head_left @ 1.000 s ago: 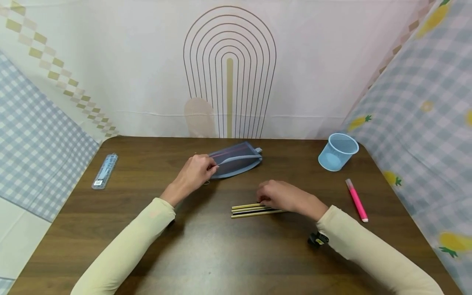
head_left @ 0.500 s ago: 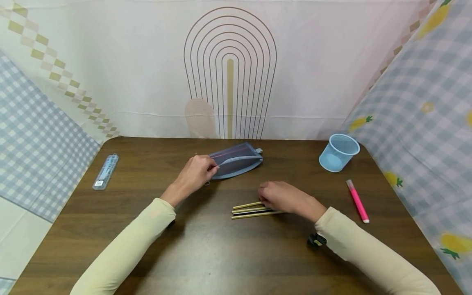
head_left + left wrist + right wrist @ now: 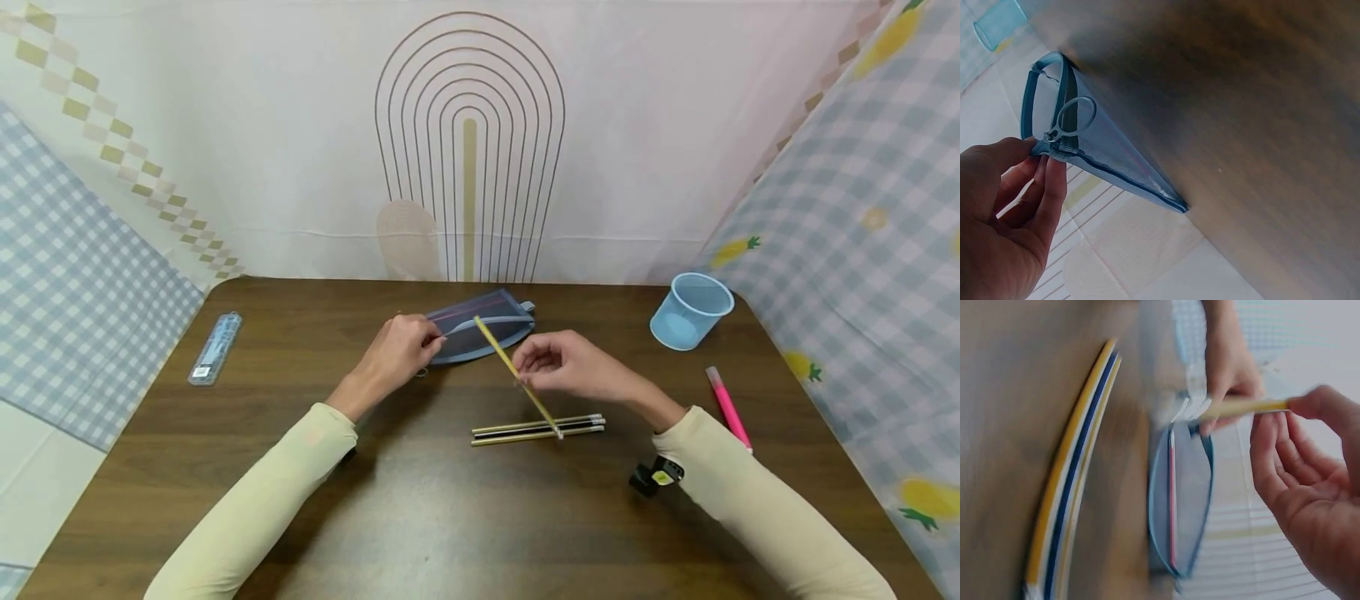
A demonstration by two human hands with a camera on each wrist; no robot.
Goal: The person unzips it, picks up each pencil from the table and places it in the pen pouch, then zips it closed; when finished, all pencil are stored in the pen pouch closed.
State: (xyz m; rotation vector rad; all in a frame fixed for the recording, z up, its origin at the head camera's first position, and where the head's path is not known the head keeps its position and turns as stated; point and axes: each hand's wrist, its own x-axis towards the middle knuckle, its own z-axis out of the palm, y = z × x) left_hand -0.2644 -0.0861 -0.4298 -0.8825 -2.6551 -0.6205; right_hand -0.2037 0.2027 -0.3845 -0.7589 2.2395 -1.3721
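A wood-grained tabletop (image 3: 420, 517) stands before a patterned drape (image 3: 300, 125). The right hand (image 3: 566, 362) pinches a yellow pencil (image 3: 497, 344), which is held slanting above the three pencils (image 3: 517, 431) on the tabletop, its upper end in front of the mesh pouch (image 3: 467, 343). The left hand (image 3: 401, 343) pinches one end of that pouch between thumb and fingers. Held at a single spot, the pencil could swivel and catch the pouch's rim; were the left grip to slacken, the mouth might sag closed. The right wrist view shows a red-and-white rod (image 3: 1173, 500) inside the pouch, though blur hides what it is; the left wrist view shows the zipper ring (image 3: 1079, 115) clearly, and only the head view shows the pink marker (image 3: 727, 408).
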